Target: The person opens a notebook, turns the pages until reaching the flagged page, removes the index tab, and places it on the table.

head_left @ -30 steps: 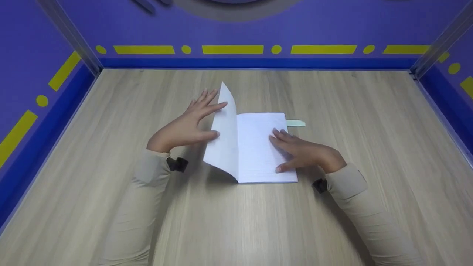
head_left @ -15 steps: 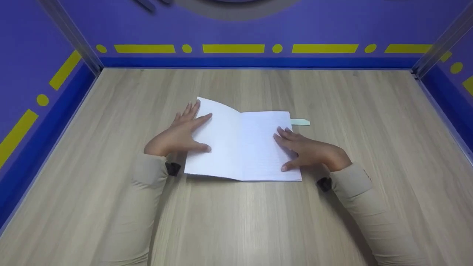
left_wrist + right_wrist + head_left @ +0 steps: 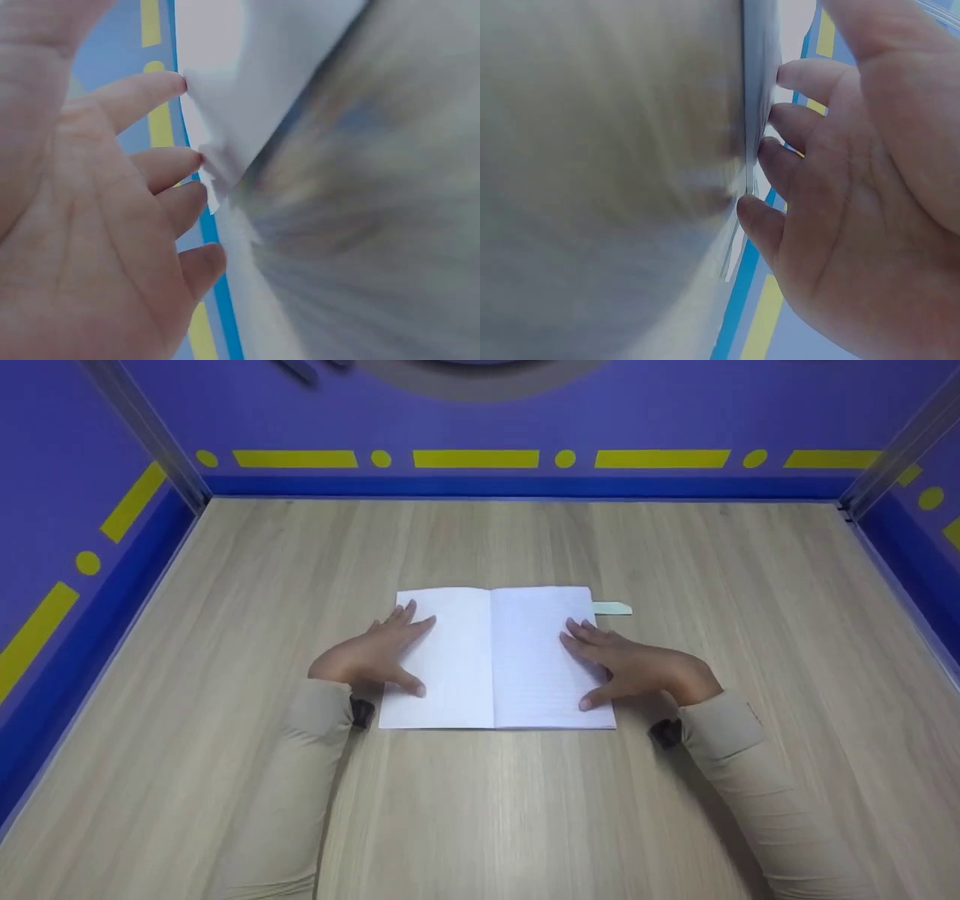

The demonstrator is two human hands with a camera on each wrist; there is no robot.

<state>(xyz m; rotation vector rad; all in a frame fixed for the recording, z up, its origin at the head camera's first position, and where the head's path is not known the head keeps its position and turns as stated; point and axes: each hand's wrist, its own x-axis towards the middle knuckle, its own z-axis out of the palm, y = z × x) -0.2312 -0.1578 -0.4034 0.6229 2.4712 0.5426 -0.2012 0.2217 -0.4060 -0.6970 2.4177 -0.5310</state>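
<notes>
A notebook (image 3: 491, 660) lies spread flat on the table, its left page plain white and its right page faintly lined. My left hand (image 3: 379, 651) rests with spread fingers on the left page near its outer edge. On the outer part of the right page, my right hand (image 3: 634, 666) touches the paper with thumb and fingertips. A pale green tab (image 3: 612, 608) sticks out past the notebook's right edge, near the top. In the left wrist view the fingertips meet the white page (image 3: 255, 67). In the right wrist view the fingertips touch the notebook's edge (image 3: 757, 90).
The wood-grain table (image 3: 480, 810) carries the notebook near its middle. Blue-purple panels with yellow marks, such as the back panel (image 3: 480, 427), stand along its back and both sides. A dark small device (image 3: 361, 712) is worn at the left wrist, another (image 3: 666, 733) at the right.
The left leaf has swung from half raised down to the left and now lies flat, my left hand following it down. My right hand stays on the right page.
</notes>
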